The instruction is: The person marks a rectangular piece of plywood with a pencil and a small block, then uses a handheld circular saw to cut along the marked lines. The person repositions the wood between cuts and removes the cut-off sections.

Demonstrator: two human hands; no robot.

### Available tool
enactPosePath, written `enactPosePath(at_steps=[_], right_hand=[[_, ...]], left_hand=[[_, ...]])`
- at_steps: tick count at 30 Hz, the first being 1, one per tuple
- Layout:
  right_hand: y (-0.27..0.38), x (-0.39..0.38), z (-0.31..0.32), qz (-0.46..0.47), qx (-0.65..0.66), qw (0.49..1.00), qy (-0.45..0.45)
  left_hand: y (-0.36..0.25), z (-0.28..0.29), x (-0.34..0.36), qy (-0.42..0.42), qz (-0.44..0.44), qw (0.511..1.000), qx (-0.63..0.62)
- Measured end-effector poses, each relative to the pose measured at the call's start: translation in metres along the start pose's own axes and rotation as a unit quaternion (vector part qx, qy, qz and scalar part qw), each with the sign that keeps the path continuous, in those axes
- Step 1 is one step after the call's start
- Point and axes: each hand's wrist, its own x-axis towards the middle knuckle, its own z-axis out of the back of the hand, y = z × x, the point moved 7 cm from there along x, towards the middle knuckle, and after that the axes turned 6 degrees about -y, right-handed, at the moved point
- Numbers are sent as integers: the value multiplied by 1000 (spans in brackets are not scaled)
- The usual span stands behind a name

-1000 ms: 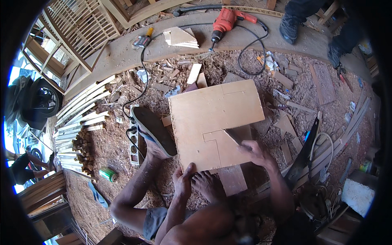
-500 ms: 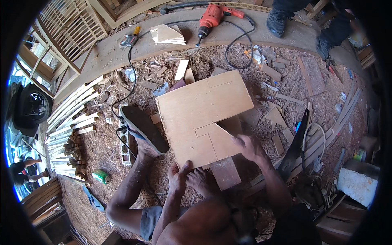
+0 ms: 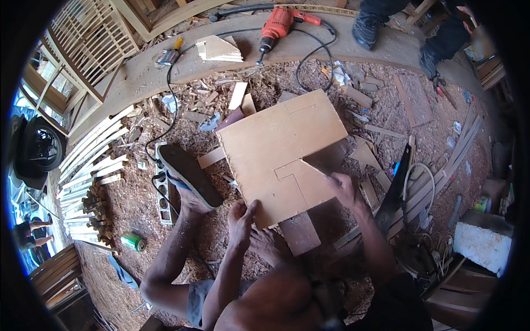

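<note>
A light plywood board [image 3: 281, 143] with pencilled outlines and a notch cut into its right side is held over my lap. My left hand [image 3: 241, 223] pinches its near left corner, thumb on top and fingers underneath. At the near right edge, beside the notch, my right hand [image 3: 349, 192] grips the board with the thumb extended along it; its other fingers are partly hidden. Under the board sits a reddish-brown wood block [image 3: 301, 234]. My bare foot [image 3: 269, 245] is next to that block, and the sandalled foot [image 3: 193, 179] lies left of the board.
A red drill [image 3: 279, 26] and several cut plywood pieces [image 3: 220, 48] lie on the far plank [image 3: 149, 71]. Wood scraps and shavings cover the floor. A power strip [image 3: 164, 193] and green can [image 3: 133, 241] are left; a handsaw [image 3: 395, 190] is right. Another person's shoes [image 3: 365, 30] stand beyond.
The board has turned slightly counterclockwise and shifted a little to the right. Both hands still hold it, the right one having moved along with its edge. The view has shifted slightly.
</note>
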Motion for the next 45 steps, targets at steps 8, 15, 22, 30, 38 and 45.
enactPosePath(at_steps=[8, 15, 22, 30, 38, 45], right_hand=[[-14, 7, 25, 6, -4, 1000, 3], [-14, 11, 26, 7, -1, 1000, 1], [-13, 4, 28, -23, 16, 999, -29], [-39, 6, 110, -77, -176, 954, -232], [-12, -33, 161, -93, -317, 918, -219], [14, -262, 124, -300, -406, 863, -20]], left_hand=[[-6, -28, 10, -5, -2, 997, 78], [-25, -52, 26, -198, -125, 933, 273], [-26, -52, 29, -195, -170, 908, 331], [-26, -52, 38, -161, -184, 925, 289], [-19, -47, 49, -135, -165, 933, 290], [-9, -47, 59, -154, -229, 938, 210]])
